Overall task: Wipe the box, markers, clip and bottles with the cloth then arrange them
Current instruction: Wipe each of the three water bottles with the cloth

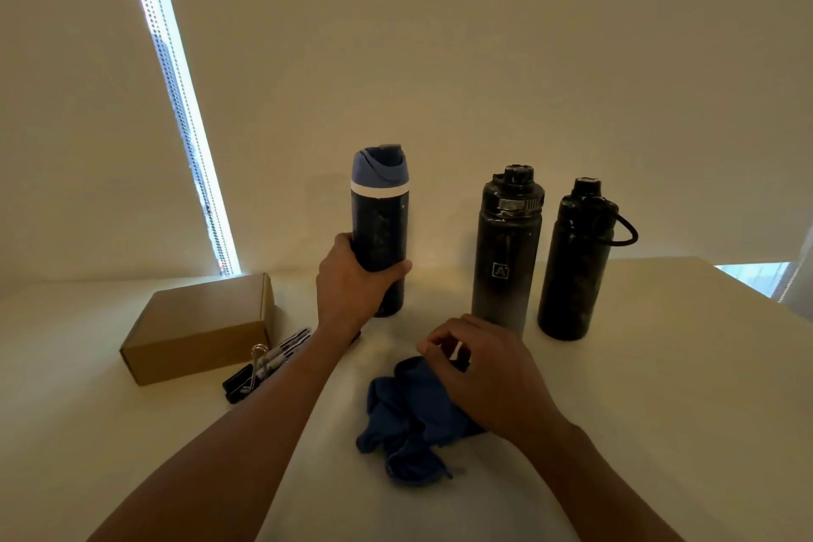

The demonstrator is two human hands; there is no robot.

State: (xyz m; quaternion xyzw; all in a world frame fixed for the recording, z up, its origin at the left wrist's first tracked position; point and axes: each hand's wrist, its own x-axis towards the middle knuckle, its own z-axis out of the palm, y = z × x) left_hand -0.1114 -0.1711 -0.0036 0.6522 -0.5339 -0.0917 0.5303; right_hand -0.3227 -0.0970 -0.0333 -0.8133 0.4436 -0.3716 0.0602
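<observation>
**Left hand on the blue-lid bottle, right hand over the cloth**

So the blue cloth (pixel 409 422) is lying crumpled on the white table (pixel 638 409), lower middle of the frame. The right hand (pixel 479 370) sits on top of its upper right part, fingers curled in over the cloth. There's something small and white between the fingers, but I honestly can't tell what it is, or whether the hand really has hold of the cloth or is just resting on it.

Just above and left of that, dead centre of the frame, the left hand (pixel 352 282) is wrapped around the lower half of the dark bottle with the blue lid (pixel 380 207). The bottle is upright, and its base looks to be on the table, though the hand hides part of it.

Right of centre are the other two: the black bottle with the logo (pixel 506 251), upright, and just beside it to the right the black bottle with the loop handle (pixel 576 260), also upright. They're near each other but not touching as far as I can see.

Over on the left of the frame there's the closed cardboard box (pixel 198 330), lying flat. Right against its near right corner is a bunch of markers (pixel 268 365) lying on the table, with the binder clip (pixel 256 361) on top of them, silver handles sticking up. The left forearm crosses just in front of that pile.

Behind everything is a pale blind with a bright strip of window (pixel 176 101) showing in the upper left.
</observation>
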